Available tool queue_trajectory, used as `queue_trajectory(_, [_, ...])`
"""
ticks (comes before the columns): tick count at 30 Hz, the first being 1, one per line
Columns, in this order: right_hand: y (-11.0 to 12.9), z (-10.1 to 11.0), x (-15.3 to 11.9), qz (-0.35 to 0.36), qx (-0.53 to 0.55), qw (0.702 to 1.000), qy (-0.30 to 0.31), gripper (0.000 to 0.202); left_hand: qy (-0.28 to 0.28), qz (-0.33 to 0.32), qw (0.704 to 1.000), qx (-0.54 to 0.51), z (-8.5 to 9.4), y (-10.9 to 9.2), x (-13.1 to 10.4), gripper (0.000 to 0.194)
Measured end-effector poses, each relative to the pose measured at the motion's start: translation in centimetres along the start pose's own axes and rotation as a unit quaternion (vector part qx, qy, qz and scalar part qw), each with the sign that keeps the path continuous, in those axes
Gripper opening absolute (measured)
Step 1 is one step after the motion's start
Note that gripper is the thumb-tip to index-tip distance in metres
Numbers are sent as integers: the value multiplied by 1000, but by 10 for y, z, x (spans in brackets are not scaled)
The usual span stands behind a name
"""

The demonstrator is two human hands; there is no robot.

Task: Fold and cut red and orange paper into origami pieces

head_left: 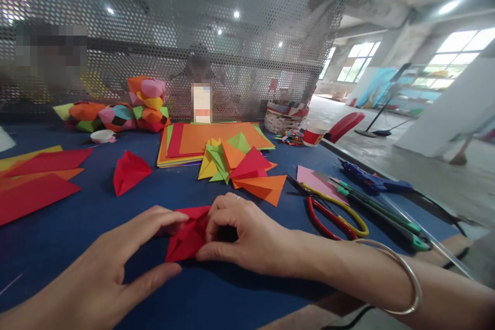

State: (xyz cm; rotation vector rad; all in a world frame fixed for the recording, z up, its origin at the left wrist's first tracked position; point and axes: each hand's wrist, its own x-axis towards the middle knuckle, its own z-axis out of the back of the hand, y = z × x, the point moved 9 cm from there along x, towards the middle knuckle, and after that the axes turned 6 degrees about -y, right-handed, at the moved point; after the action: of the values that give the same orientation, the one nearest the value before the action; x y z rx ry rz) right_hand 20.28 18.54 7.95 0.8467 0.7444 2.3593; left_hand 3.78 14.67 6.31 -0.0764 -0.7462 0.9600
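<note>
A small red piece of folded paper (184,241) lies on the dark blue tabletop between my hands, its right part covered by fingers. My right hand (235,232) has its thumb and fingers closed on the paper's right edge. My left hand (127,252) is at its left side, thumb and fingers apart, with the fingertips touching the upper left edge. Another folded red paper piece (130,171) stands on its own farther off to the left. Beyond my right hand lies a heap of folded paper pieces (242,165) in green, yellow, orange and red.
Behind the heap is a stack of coloured sheets (216,136). Loose red sheets (34,193) lie at left, finished-looking paper balls (150,108) at the back. To the right are scissors (336,211), a green-handled tool (382,216), a blue glue gun (371,178) and a paper cup (314,134).
</note>
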Motion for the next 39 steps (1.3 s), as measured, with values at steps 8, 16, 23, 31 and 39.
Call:
queue_trajectory(8, [0,3,0,70,47,994,73,17,113,8,992,-53,-14,-13,21,16])
queue_trajectory(16, [-17,6,3,24,63,996,53,5,134,129,977,-101,-33,-19,35,29])
queue_trajectory(23, [-21,4,4,-9,63,996,66,8,104,146,981,-76,-36,-11,33,34])
queue_trajectory(31, [-21,4,4,-9,66,995,69,8,94,171,979,-55,-35,-15,35,35])
queue_trajectory(39, [-23,4,3,-9,69,995,71,9,104,183,977,-45,-35,-13,35,35])
